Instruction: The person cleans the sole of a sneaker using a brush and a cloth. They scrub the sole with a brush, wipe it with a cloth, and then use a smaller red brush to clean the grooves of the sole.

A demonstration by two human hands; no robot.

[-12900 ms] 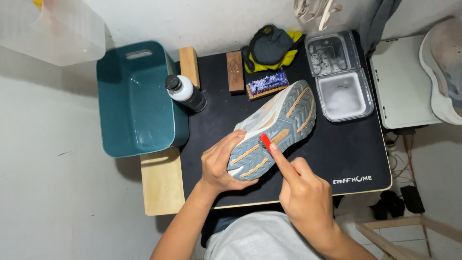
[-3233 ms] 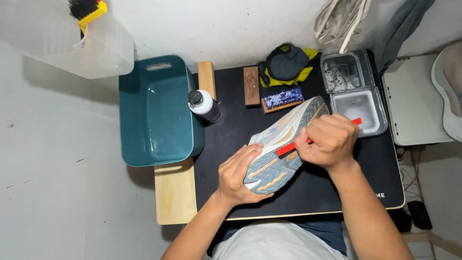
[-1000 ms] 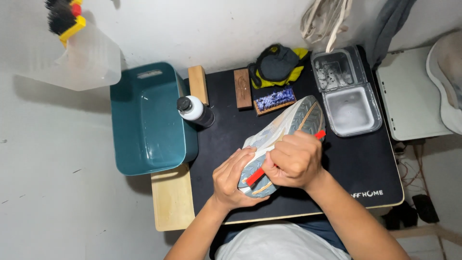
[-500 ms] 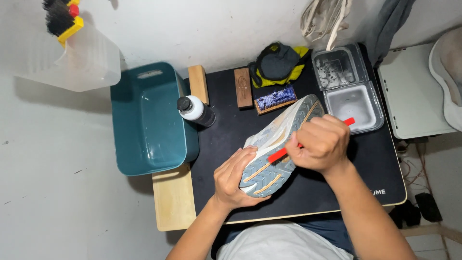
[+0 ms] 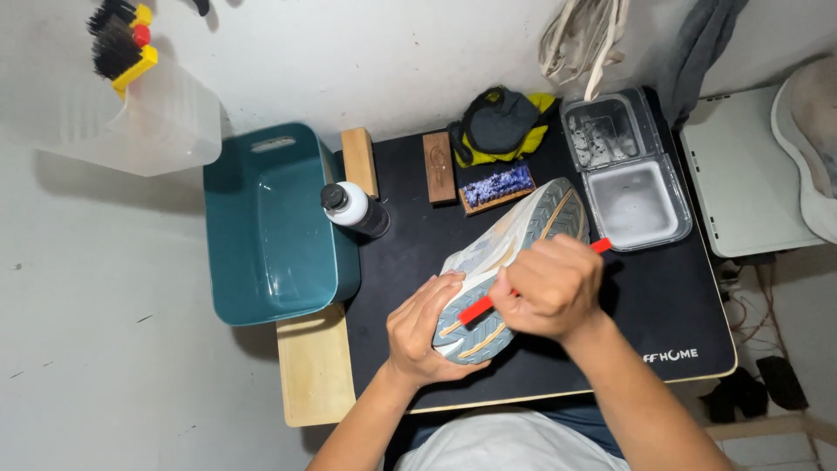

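1. The black mat [image 5: 663,305] covers the small worktop in front of you; its near edge runs just above your lap.
2. The teal tub [image 5: 261,235] stands off the mat's left edge, touching it, with a pale wooden board [image 5: 316,366] under its near right corner.
3. A clear plastic bin [image 5: 148,122] sits beyond the tub towards the far left, with black and yellow brushes [image 5: 118,44] sticking out of it.
4. The clear tray [image 5: 632,179] rests at the mat's far right corner, in two compartments; the far one holds small bits too blurred to name.
5. The shoe [image 5: 506,253] lies sole up and tilted across the middle of the mat, heel end towards you, toe end pointing at the tray.
6. Your left hand [image 5: 427,336] is clamped round the shoe's near end, fingers curled over the sole's edge.
7. Your right hand [image 5: 549,288] is closed in a fist on the red tool [image 5: 475,307], held over the sole; the tool's lower end touches the tread by your left fingers, the other end pokes out near the tray.
8. A dark and yellow cloth bundle [image 5: 501,126] sits at the mat's far edge.
9. A white bottle [image 5: 353,208] with a black cap lies by the mat's far left corner, beside the tub.
10. Two wooden blocks [image 5: 438,166] and a blue-topped brush [image 5: 497,186] lie near the far edge, between bottle and tray.
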